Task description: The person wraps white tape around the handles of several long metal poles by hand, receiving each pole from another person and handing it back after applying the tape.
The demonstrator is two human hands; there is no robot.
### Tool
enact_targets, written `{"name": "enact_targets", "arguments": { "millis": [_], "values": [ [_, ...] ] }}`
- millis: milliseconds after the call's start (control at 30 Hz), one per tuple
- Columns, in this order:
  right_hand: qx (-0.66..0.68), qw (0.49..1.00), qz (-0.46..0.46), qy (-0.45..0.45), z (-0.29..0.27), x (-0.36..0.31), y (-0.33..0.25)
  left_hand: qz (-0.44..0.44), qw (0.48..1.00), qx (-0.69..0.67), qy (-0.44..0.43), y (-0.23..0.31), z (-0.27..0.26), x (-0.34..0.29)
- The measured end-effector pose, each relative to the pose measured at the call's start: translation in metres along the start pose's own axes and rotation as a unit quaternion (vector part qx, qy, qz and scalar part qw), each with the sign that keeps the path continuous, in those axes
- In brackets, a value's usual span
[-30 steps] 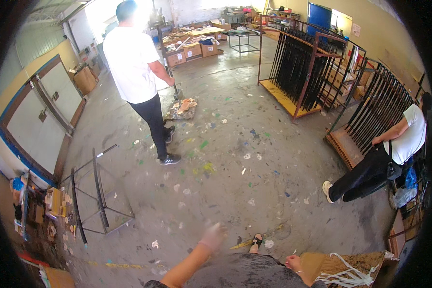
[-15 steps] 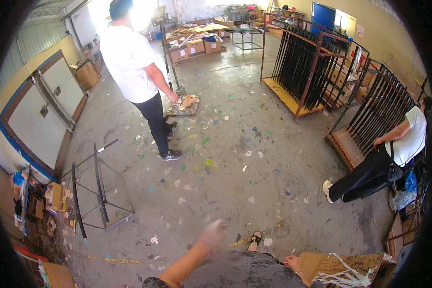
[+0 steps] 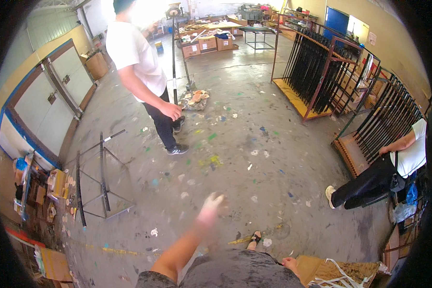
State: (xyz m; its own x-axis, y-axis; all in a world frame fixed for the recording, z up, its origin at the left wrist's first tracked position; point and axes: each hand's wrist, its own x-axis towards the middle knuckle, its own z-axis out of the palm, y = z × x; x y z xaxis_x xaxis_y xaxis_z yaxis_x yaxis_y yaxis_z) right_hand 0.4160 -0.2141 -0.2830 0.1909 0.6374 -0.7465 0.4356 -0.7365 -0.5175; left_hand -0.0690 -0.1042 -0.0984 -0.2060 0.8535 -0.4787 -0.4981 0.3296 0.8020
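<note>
My left hand (image 3: 212, 207) is held out in front of me over the floor. It looks pale, as if gloved, and motion blurs its fingers; nothing shows in it. My right hand (image 3: 290, 263) is low at my right side, next to an opened cardboard box (image 3: 306, 265) with white strips (image 3: 343, 278) lying on it. Its fingers are small and partly hidden, so their grip is unclear. Below my left hand, my sandalled foot (image 3: 256, 237) stands near a yellow floor line.
A person in a white shirt (image 3: 137, 62) stands ahead beside an upright pole (image 3: 174, 67) and a pile of tan pieces (image 3: 197, 97). A black metal frame (image 3: 103, 177) is at left. At right, another person (image 3: 369, 187) touches a rack of black bars (image 3: 386, 120); another rack (image 3: 306, 72) stands beyond.
My left hand has risen and reaches further forward. The scene has shifted slightly as my head turned. The person ahead has turned and swung an arm forward.
</note>
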Motion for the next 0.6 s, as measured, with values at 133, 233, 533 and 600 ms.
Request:
{"name": "enact_targets", "arguments": {
  "millis": [133, 233, 533, 600],
  "values": [
    [-0.008, 1.0, -0.023, -0.008, 0.002, -0.006, -0.008, 0.122, 0.985, 0.122, 0.029, 0.014, 0.003, 0.016],
    [-0.01, 1.0, -0.026, -0.008, 0.003, -0.008, -0.008, 0.186, 0.944, 0.263, 0.065, 0.035, 0.016, 0.017],
    [-0.047, 0.993, 0.003, -0.106, -0.016, 0.026, -0.004, 0.484, 0.735, 0.462, 0.108, 0.159, 0.07, -0.008],
    [-0.065, 0.992, 0.027, -0.104, -0.016, 0.031, -0.004, 0.511, 0.687, 0.49, 0.166, 0.185, 0.067, -0.001]
  ]
}}
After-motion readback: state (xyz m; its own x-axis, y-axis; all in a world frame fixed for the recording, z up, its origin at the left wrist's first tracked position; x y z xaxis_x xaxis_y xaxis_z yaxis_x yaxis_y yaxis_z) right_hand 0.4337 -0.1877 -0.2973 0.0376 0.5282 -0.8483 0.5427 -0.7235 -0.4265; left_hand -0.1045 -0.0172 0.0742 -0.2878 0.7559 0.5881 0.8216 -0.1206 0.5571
